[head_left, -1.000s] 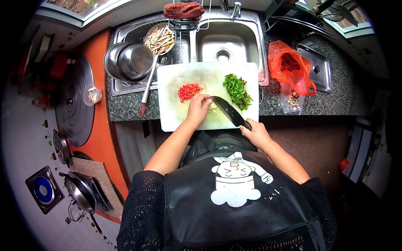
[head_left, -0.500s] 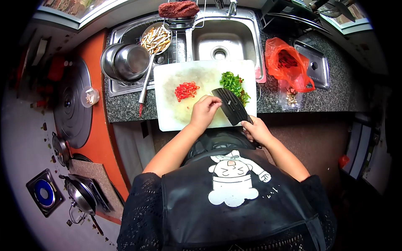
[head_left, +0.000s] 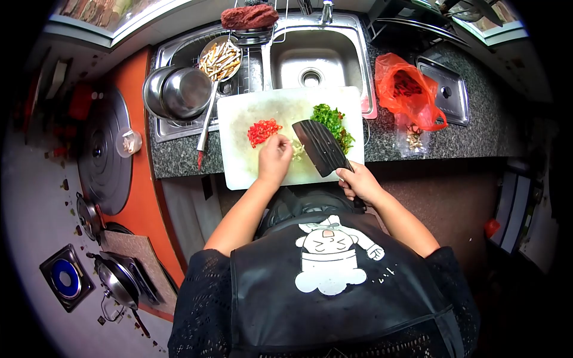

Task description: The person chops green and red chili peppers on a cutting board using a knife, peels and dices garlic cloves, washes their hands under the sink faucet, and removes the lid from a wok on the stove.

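My right hand point(head_left: 360, 182) grips the handle of a black kitchen knife point(head_left: 322, 148), its broad, ridged blade slanting up and left over the white cutting board point(head_left: 239, 170). My left hand point(head_left: 275, 160) is closed, its fingertips pinched together over the board left of the blade; anything between them is hidden. Small pale chopped bits point(head_left: 296, 150) lie between that hand and the blade. Just beyond my left fingers is a pile of chopped red chili point(head_left: 263, 131). Chopped green pepper point(head_left: 329, 118) is heaped behind the blade, partly covered by it.
Behind the board is a steel sink point(head_left: 310, 56). Steel bowls point(head_left: 185, 92) and a long-handled strainer of pale strips point(head_left: 219, 59) stand at the left. A red plastic bag point(head_left: 409, 89) and a steel lid point(head_left: 447, 92) lie on the right counter.
My left hand has moved from the knife blade left and slightly down toward the red chili. The blade has shifted a little left, and pale bits now show on the board beside it.
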Action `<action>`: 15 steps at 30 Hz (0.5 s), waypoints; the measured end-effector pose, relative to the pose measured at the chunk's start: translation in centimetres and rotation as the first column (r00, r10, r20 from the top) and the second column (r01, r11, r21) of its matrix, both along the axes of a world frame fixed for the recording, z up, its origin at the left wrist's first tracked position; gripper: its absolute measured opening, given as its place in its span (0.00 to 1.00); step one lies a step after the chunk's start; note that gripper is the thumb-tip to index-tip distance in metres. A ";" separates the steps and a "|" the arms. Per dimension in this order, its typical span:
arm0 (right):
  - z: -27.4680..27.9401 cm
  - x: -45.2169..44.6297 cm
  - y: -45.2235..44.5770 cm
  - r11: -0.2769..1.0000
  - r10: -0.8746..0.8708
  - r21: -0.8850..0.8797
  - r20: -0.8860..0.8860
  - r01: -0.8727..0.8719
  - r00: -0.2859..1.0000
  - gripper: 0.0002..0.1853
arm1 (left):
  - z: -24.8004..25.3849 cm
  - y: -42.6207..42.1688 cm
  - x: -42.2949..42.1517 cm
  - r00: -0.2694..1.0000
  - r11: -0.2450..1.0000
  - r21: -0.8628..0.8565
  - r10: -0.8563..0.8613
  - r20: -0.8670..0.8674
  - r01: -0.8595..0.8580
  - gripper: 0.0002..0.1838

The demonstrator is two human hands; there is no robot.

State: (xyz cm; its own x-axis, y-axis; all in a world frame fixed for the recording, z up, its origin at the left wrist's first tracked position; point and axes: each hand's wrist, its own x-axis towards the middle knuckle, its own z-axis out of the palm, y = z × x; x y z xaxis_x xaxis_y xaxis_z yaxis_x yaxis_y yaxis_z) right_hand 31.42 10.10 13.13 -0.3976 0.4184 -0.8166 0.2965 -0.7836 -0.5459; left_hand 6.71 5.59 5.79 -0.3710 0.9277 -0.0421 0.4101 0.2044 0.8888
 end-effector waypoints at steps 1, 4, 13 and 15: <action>0.1 0.0 0.1 0.999 -0.021 -0.035 -0.010 0.021 1.000 0.09 | 0.1 -0.4 -0.6 0.999 0.998 -0.041 0.039 -0.024 -0.040 0.05; 0.3 -0.2 0.2 0.989 -0.070 -0.135 -0.049 0.063 0.996 0.08 | 1.1 -1.3 -1.3 0.995 0.993 0.080 -0.078 -0.065 0.083 0.06; -0.7 -0.4 0.4 0.998 0.052 -0.021 -0.015 -0.053 0.999 0.10 | -1.2 -1.2 -0.7 0.904 0.976 0.048 -0.179 -0.388 0.214 0.06; -1.9 0.4 0.4 0.940 0.238 0.213 0.145 -0.265 0.960 0.12 | -1.6 -2.1 -1.8 0.938 0.993 0.006 -0.106 -0.330 0.115 0.06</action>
State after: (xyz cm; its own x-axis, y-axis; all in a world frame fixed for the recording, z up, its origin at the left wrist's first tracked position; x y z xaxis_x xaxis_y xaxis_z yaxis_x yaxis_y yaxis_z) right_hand 31.82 10.50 11.26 -0.4228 0.4971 -0.7577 0.5394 -0.5338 -0.6512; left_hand 4.87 3.46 4.24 -0.2552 0.9628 0.0885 0.6992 0.1205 0.7047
